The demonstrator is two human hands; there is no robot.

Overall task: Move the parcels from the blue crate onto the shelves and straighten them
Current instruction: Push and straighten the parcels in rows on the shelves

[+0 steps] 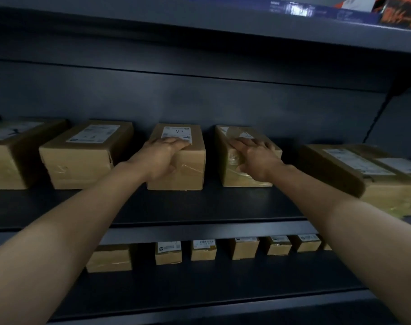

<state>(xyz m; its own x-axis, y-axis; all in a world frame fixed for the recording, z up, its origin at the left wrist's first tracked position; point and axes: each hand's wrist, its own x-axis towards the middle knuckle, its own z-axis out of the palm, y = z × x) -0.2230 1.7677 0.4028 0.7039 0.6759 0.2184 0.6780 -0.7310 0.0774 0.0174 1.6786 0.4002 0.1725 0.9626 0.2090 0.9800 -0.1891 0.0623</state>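
Brown cardboard parcels with white labels stand in a row on the dark middle shelf [199, 207]. My left hand [161, 156] grips the front top edge of the centre parcel [188, 170], fingers over its top and thumb on its front face. My right hand [253, 158] grips the front top edge of the neighbouring taped parcel [230, 170], which sits slightly turned. The blue crate is out of view.
Two more parcels [80, 158] stand to the left, and a larger one [368, 174] lies at the right, angled. Several small parcels [203, 250] line the back of the lower shelf [199, 292]. Coloured boxes [387, 10] sit on the shelf above.
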